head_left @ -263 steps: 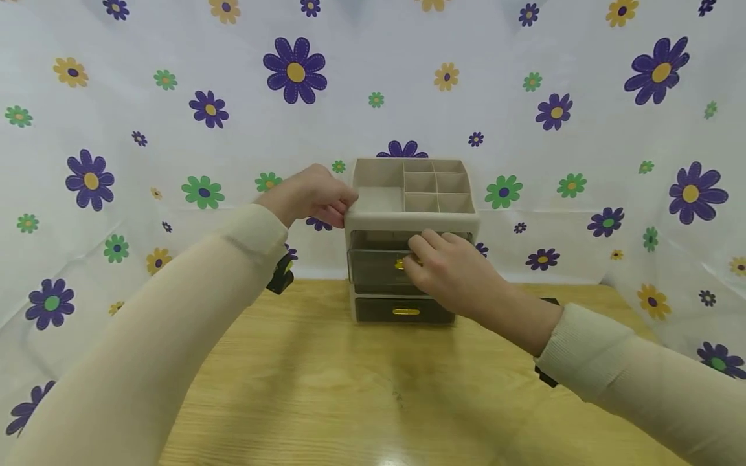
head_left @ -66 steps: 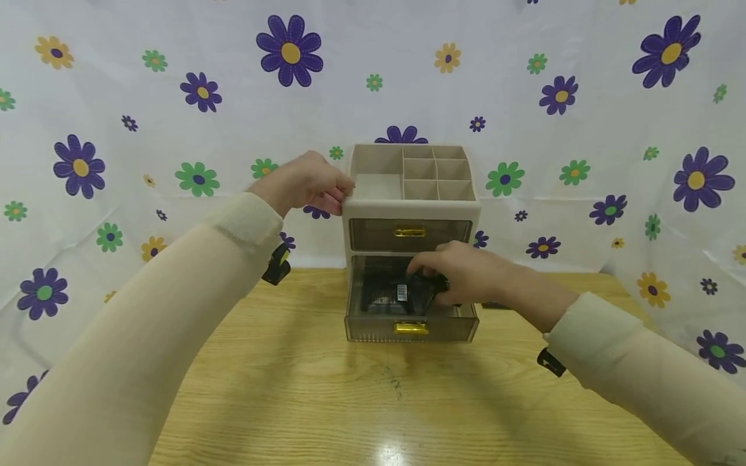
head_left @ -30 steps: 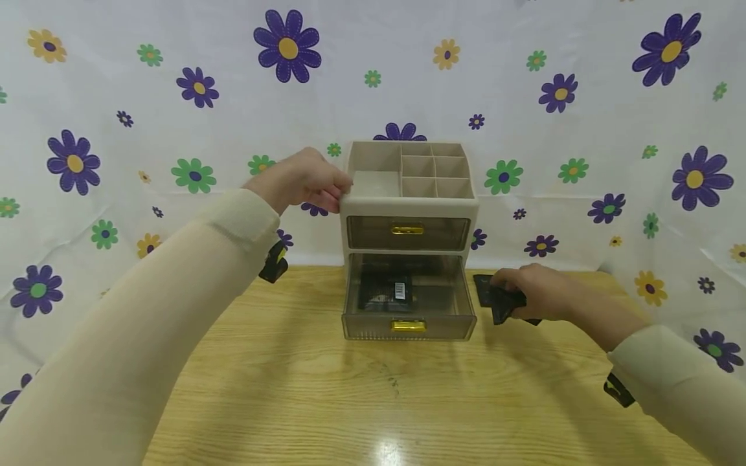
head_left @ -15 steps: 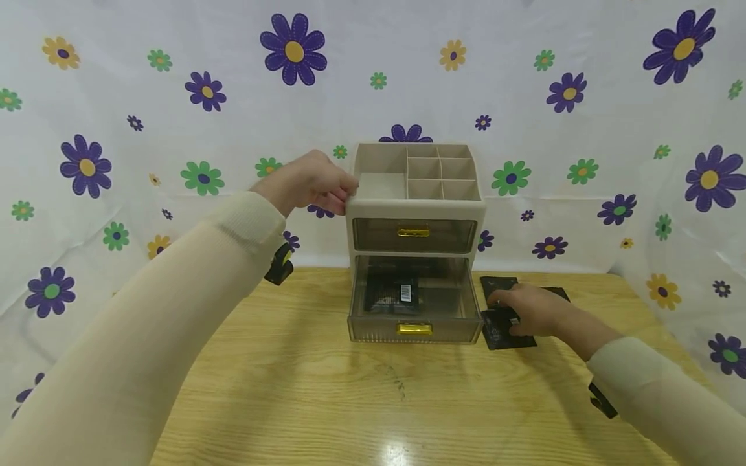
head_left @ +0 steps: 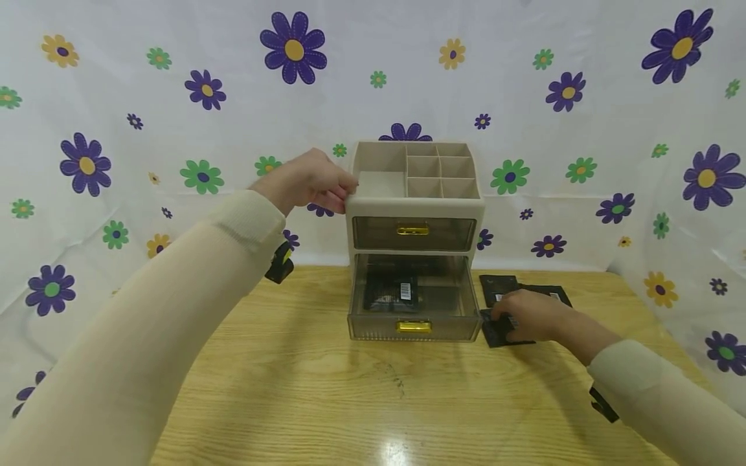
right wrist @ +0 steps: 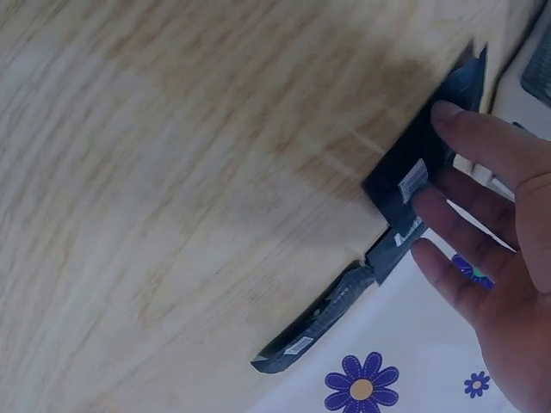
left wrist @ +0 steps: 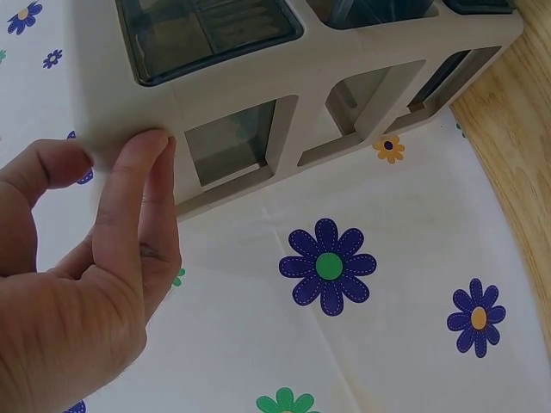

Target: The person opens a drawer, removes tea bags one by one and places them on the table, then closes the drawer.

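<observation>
My left hand (head_left: 317, 181) pinches the top left edge of a beige drawer organizer (head_left: 416, 206), thumb and fingertips on either side of the corner in the left wrist view. The organizer's lower smoky drawer (head_left: 373, 329) is pulled out, and a black packet (head_left: 381, 294) with a barcode label lies in its left part. To the right of it, my right hand (head_left: 533, 315) rests over another black packet (head_left: 495, 331) lying flat on the table. In the right wrist view the thumb lies on this packet (right wrist: 411, 159), with the other fingers loosely extended beside it.
Behind the right hand lie two more black packets, one near the organizer (head_left: 498, 283) and one farther right (head_left: 553, 292). The upper drawer (head_left: 379, 234) is closed. A flowered white cloth (head_left: 233, 142) hangs behind the wooden table (head_left: 326, 388).
The upper drawer, earlier pulled out, is closed and the lower one is out. My right hand has carried a black packet from the lower drawer rightward onto the table. My left hand keeps its place.
</observation>
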`<state>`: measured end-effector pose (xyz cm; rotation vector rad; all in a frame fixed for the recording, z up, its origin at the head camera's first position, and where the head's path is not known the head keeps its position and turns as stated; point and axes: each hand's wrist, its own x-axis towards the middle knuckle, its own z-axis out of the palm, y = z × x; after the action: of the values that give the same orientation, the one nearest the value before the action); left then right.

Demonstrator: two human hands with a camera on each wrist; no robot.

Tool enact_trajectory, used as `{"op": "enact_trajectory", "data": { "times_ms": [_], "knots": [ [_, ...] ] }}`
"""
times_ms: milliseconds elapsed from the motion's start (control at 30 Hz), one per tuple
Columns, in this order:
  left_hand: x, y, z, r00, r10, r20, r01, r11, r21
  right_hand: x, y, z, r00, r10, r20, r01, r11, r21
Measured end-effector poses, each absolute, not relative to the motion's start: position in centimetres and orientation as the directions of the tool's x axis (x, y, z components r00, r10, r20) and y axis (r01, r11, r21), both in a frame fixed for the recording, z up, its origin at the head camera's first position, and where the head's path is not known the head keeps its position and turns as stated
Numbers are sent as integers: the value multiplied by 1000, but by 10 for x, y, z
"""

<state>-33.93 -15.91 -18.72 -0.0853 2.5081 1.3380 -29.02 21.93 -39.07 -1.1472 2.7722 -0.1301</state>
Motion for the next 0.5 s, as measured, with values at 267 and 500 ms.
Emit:
{"op": "enact_trajectory", "data": {
  "times_ms": [267,500],
  "knots": [
    [-341,-157,-190,-955,81,-287,-193,563,803,-293,226,-380,-704,-709,-48,-703,705,-94],
    [-344,-160,-191,-958,88,-273,-176,571,802,-289,215,-318,-754,-654,57,-656,748,-97]
  ]
}}
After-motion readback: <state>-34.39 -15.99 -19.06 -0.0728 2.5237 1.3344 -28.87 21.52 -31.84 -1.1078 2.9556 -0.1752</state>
